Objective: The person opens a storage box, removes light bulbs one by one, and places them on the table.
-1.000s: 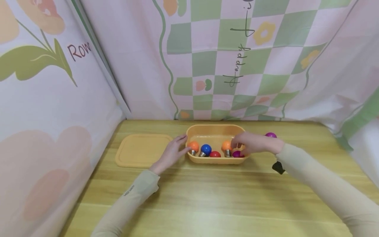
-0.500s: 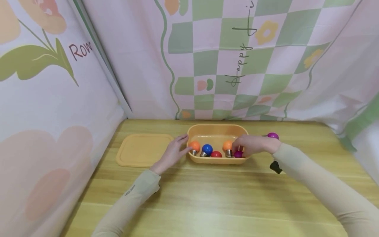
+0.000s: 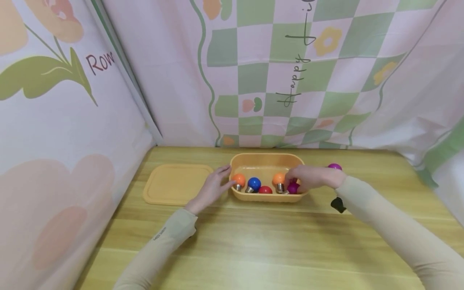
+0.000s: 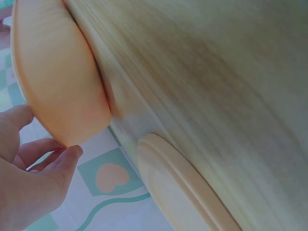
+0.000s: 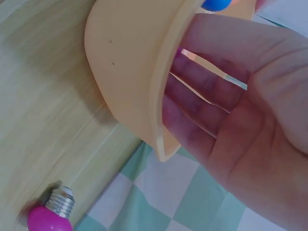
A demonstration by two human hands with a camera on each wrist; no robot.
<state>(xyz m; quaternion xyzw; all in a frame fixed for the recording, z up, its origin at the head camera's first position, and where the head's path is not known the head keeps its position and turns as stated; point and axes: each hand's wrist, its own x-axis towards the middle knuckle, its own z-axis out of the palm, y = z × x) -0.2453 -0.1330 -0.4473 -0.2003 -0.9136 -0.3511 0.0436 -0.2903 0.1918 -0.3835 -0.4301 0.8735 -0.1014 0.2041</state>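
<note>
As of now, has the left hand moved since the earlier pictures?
No: judged against the lid, the left hand keeps its place at the box.

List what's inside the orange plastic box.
Two round orange bulbs, one blue bulb, one red bulb, at least one purple bulb; whatever lies under the right hand is hidden.

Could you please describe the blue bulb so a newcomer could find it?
On the wooden table stands an open light-orange box, right of a flat lid in the head view. Inside, along the near wall, the blue bulb lies between an orange bulb and a red globe; it alone is blue.
</note>
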